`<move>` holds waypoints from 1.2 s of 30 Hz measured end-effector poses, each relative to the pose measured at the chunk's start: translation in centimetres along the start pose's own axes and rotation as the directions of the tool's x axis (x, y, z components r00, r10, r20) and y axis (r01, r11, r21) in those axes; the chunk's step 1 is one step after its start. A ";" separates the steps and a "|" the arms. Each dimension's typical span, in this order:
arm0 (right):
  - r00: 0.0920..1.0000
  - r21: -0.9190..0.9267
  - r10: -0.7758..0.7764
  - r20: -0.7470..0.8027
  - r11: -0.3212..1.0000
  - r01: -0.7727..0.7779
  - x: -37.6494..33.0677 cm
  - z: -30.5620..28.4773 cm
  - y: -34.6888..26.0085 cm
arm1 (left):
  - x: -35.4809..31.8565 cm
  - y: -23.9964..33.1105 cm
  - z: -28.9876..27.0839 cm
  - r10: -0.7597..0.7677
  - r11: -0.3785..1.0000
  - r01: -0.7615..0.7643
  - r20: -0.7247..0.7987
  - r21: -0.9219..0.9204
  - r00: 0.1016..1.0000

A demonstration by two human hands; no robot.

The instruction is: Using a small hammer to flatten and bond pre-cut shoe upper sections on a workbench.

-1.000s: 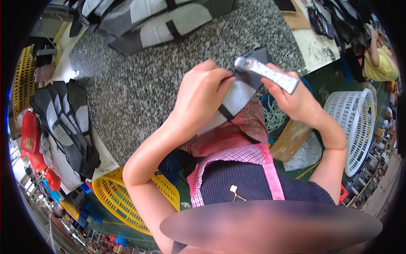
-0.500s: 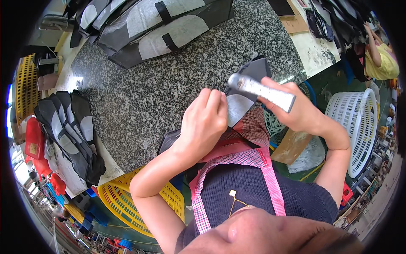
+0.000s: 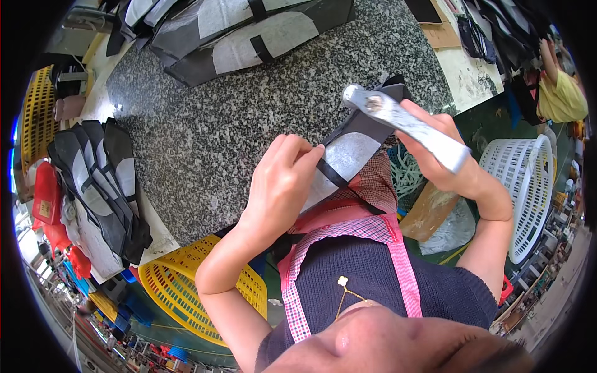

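Observation:
My right hand is closed on a silver metal hammer, its round face toward the left and its flat end over my wrist. The handle is hidden. Below the hammer lies a dark grey, folded-looking piece with a pale grey patch and a black strap across it, slanting over the near table edge. My left hand pinches its upper edge beside the strap, thumb and fingers together. The piece's far end reaches under the hammer and my right hand.
The speckled granite tabletop carries similar pieces at the far side, and a fanned stack stands to the left. A yellow basket sits below left, a white basket at right. A person in yellow is far right.
The grey piece has shifted up and left, so more of its patch and its strap show. My left hand has moved slightly left; the hammer has turned and tilted in my right hand.

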State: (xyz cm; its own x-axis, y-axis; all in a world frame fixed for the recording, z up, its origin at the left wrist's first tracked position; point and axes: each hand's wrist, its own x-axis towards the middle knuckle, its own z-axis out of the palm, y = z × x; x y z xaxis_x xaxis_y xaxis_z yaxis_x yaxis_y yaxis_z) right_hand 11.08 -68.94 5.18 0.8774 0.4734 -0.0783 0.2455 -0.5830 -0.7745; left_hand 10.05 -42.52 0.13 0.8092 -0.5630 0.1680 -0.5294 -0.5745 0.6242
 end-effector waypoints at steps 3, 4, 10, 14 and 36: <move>0.995 0.084 -0.100 -0.014 0.991 0.101 -0.8 0.8 0.0 | 0.0 0.3 0.1 0.097 0.988 -0.101 0.045 0.117 0.994; 0.978 -0.062 0.020 0.209 0.998 -0.008 -0.1 1.1 1.2 | 0.0 0.4 0.2 0.094 0.988 -0.098 0.043 0.118 0.995; 0.999 0.160 0.011 0.044 0.987 -0.018 -0.3 0.9 -0.6 | -0.4 0.6 0.6 0.163 0.956 -0.166 0.031 0.241 0.986; 0.981 0.037 0.044 0.190 0.998 -0.052 0.4 2.2 -0.1 | -0.8 -0.5 -0.9 -0.344 0.901 0.348 0.061 -0.259 0.937; 0.936 -0.029 -0.034 0.350 0.998 0.048 1.5 4.1 -1.7 | -4.5 -0.8 -1.2 -0.066 0.995 0.075 -0.144 0.058 0.987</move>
State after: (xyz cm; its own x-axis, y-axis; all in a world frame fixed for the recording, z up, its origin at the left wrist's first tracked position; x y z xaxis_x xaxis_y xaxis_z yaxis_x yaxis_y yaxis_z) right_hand 10.30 -64.51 3.82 0.6688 0.6942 -0.2661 0.2988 -0.5787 -0.7588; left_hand 7.15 -38.82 -0.15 0.8705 -0.4327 0.2346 -0.4813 -0.6487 0.5896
